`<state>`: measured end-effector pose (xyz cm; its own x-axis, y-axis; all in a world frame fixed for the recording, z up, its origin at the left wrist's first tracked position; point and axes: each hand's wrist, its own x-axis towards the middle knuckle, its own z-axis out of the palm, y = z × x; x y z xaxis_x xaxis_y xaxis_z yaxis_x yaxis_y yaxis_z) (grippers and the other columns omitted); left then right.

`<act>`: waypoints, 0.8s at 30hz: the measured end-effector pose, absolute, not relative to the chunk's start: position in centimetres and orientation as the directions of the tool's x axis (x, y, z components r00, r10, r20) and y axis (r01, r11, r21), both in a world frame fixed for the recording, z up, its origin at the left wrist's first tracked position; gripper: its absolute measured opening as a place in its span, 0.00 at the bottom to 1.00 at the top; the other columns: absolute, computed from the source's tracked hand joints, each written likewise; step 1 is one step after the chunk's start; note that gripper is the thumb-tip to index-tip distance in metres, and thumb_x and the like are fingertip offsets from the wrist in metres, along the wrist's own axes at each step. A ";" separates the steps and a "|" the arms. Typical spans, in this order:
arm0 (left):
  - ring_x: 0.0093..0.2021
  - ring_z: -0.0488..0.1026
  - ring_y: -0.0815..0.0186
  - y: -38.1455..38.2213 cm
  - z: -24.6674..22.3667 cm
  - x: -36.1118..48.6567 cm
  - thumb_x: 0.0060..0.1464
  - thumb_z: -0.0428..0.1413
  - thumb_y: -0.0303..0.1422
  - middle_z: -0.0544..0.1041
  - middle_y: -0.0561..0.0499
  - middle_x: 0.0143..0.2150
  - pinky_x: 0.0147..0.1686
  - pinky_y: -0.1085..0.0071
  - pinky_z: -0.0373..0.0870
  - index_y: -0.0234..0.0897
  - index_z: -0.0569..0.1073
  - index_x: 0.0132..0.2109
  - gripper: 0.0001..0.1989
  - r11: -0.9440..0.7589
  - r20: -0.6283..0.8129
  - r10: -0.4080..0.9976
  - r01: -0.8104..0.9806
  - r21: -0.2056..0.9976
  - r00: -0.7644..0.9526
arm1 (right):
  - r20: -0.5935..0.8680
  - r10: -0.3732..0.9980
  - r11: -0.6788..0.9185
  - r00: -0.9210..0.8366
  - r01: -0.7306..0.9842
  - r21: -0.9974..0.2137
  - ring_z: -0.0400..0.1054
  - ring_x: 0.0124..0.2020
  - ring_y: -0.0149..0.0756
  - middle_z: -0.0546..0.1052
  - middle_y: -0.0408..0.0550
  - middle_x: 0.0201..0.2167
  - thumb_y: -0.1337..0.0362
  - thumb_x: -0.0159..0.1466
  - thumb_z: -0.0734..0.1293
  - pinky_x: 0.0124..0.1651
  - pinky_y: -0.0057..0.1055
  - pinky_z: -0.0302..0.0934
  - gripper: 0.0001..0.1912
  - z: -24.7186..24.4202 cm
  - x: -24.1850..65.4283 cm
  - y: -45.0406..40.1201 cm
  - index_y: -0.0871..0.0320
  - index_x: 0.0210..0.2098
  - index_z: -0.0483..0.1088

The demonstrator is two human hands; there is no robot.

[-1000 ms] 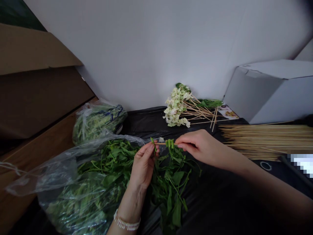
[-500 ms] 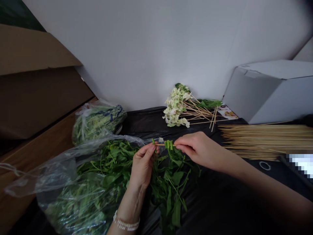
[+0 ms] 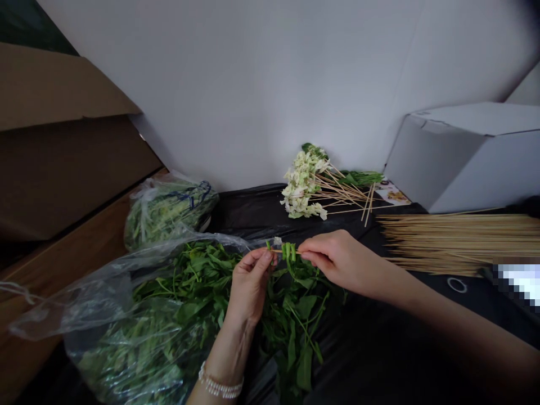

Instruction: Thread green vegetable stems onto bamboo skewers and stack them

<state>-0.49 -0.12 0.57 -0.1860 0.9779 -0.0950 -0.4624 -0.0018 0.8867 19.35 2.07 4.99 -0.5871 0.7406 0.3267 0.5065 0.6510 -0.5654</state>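
On the skewer (image 3: 277,251), stems (image 3: 288,251) (green).

- No text, brand or number can be read in this view.
- On the clear plastic bag (image 3: 162,219) of greens at the back left, there are blue marks (image 3: 194,197); whether they are letters, I cannot tell.
- On the printed sheet (image 3: 395,196) just beside the white box (image 3: 442,163), there is coloured print, too small for reading.
- At the right edge, a pixelated patch (image 3: 518,281) hides what is under it.
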 end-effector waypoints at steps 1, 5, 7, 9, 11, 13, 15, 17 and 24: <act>0.29 0.72 0.73 -0.1 0.5 -0.4 0.34 0.72 0.34 0.79 0.54 0.27 0.35 0.77 0.69 0.34 0.79 0.28 0.13 0.000 -0.097 0.978 -0.467 0.884 -0.184 | 0.321 0.741 0.649 -0.589 0.508 -0.566 0.70 0.29 0.33 0.79 0.48 0.28 0.69 0.66 0.61 0.35 0.30 0.59 0.13 5.0 19.3 2.1 0.58 0.37 0.77; 0.30 0.73 0.72 -0.3 0.2 -0.1 0.35 0.72 0.33 0.79 0.53 0.28 0.37 0.75 0.70 0.34 0.79 0.28 0.12 0.004 -0.098 0.979 -0.461 0.887 -0.180 | 0.313 0.744 0.645 -0.591 0.510 -0.569 0.70 0.29 0.32 0.79 0.48 0.29 0.69 0.66 0.61 0.35 0.29 0.59 0.12 4.7 19.1 2.1 0.59 0.36 0.77; 0.31 0.73 0.71 -0.3 0.1 -0.1 0.37 0.71 0.33 0.78 0.53 0.28 0.38 0.74 0.70 0.34 0.79 0.27 0.11 0.008 -0.090 0.982 -0.438 0.899 -0.168 | 0.310 0.743 0.643 -0.593 0.507 -0.574 0.70 0.29 0.32 0.79 0.47 0.30 0.69 0.66 0.61 0.35 0.29 0.58 0.11 4.6 19.0 2.1 0.59 0.36 0.77; 0.32 0.74 0.71 -0.3 0.0 -0.2 0.38 0.71 0.34 0.79 0.53 0.29 0.39 0.74 0.69 0.35 0.79 0.28 0.11 -0.004 -0.073 0.983 -0.419 0.908 -0.167 | 0.309 0.740 0.644 -0.598 0.497 -0.581 0.69 0.29 0.31 0.79 0.46 0.29 0.69 0.67 0.61 0.35 0.29 0.58 0.12 4.5 19.0 2.2 0.59 0.36 0.77; 0.35 0.75 0.69 -0.3 -0.1 -0.4 0.38 0.71 0.36 0.81 0.52 0.33 0.40 0.73 0.69 0.36 0.80 0.32 0.13 -0.020 -0.057 0.984 -0.418 0.908 -0.169 | 0.333 0.734 0.654 -0.592 0.485 -0.581 0.69 0.27 0.31 0.78 0.45 0.28 0.68 0.67 0.61 0.34 0.28 0.58 0.12 4.6 19.1 2.3 0.59 0.37 0.77; 0.36 0.75 0.69 -0.1 0.0 -0.8 0.40 0.70 0.40 0.81 0.51 0.36 0.39 0.73 0.69 0.37 0.81 0.38 0.17 -0.022 -0.059 0.982 -0.424 0.905 -0.178 | 0.382 0.746 0.653 -0.546 0.487 -0.580 0.69 0.27 0.31 0.79 0.44 0.28 0.67 0.67 0.62 0.34 0.28 0.59 0.11 4.8 19.5 2.6 0.58 0.37 0.77; 0.35 0.74 0.69 0.0 0.1 -1.1 0.43 0.68 0.42 0.80 0.50 0.35 0.38 0.74 0.69 0.37 0.81 0.40 0.18 -0.035 -0.049 0.978 -0.391 0.920 -0.204 | 0.444 0.772 0.634 -0.455 0.504 -0.587 0.71 0.29 0.31 0.80 0.44 0.30 0.67 0.66 0.62 0.35 0.28 0.61 0.10 5.2 20.0 2.8 0.58 0.38 0.77; 0.34 0.73 0.69 0.0 0.1 -1.3 0.45 0.67 0.41 0.80 0.51 0.33 0.37 0.75 0.67 0.37 0.81 0.36 0.14 -0.072 0.004 0.971 -0.280 0.957 -0.237 | 0.497 0.789 0.613 -0.360 0.515 -0.600 0.73 0.30 0.32 0.81 0.44 0.32 0.68 0.65 0.63 0.36 0.29 0.63 0.10 5.7 20.6 3.1 0.57 0.39 0.77; 0.32 0.72 0.64 0.0 -0.9 -1.6 0.49 0.60 0.26 0.77 0.50 0.31 0.35 0.70 0.65 0.40 0.79 0.33 0.05 -0.280 0.326 0.945 0.484 0.829 -0.010 | 0.562 0.806 0.562 -0.185 0.536 -0.630 0.75 0.31 0.37 0.80 0.45 0.30 0.65 0.65 0.63 0.37 0.35 0.67 0.09 6.9 22.0 3.4 0.52 0.39 0.76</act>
<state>-1.55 -0.02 -0.91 -0.0105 0.9455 0.3255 0.4842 -0.2800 0.8290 21.96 3.44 6.92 -0.1851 0.8060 0.5622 0.5359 0.5623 -0.6297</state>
